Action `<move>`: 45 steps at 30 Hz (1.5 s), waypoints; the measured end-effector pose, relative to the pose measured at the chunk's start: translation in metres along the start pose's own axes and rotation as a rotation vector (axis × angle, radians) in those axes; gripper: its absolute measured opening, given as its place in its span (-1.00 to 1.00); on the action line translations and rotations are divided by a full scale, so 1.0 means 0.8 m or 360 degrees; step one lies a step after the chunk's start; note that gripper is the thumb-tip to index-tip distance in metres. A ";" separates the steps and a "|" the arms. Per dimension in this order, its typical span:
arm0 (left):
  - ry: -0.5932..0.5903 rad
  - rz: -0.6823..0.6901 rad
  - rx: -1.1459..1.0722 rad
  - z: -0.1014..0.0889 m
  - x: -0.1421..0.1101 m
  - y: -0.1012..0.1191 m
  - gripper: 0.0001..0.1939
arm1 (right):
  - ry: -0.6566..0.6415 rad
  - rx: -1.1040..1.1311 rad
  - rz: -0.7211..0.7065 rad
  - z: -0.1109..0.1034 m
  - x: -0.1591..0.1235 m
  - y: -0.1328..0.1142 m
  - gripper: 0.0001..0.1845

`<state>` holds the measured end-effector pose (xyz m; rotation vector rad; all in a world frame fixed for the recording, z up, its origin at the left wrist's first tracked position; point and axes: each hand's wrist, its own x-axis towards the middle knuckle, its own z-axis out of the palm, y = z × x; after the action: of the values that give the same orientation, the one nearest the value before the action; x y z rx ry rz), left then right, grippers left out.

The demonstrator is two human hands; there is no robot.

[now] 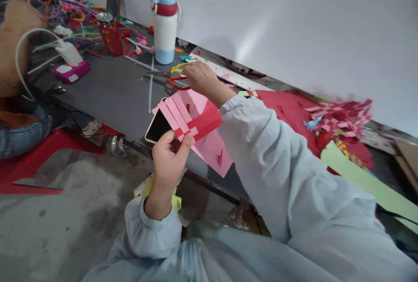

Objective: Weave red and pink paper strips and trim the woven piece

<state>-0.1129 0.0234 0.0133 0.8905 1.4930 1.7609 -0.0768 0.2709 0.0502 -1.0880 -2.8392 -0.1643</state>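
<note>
My left hand (170, 157) is closed on the near corner of a woven paper piece (191, 118), made of pink strips crossed with red ones, held up above the table edge. My right hand (199, 77) reaches across the dark grey table (111, 90) with fingers curled over scissors (174, 79) with red and yellow handles. Whether it grips them I cannot tell for sure. A phone (158, 126) with a dark screen lies under the woven piece. A pink sheet (214, 151) lies beneath, overhanging the edge.
A white and blue bottle (165, 25) and a red can (109, 33) stand at the back. Pipe cleaners (65, 7) are heaped far left. Another person (16, 51) sits at left on a red stool. Red paper and woven pieces (339, 120) lie right.
</note>
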 end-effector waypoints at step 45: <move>-0.0395 0.0044 -0.0494 0.176 0.032 0.044 -0.71 | 0.0426 0.2814 0.0808 -0.013 -0.450 0.011 -0.57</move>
<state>-0.0121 0.1164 0.0670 0.9303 1.0216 1.7671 0.1959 0.0387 0.0145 -0.9384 -1.2898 1.6216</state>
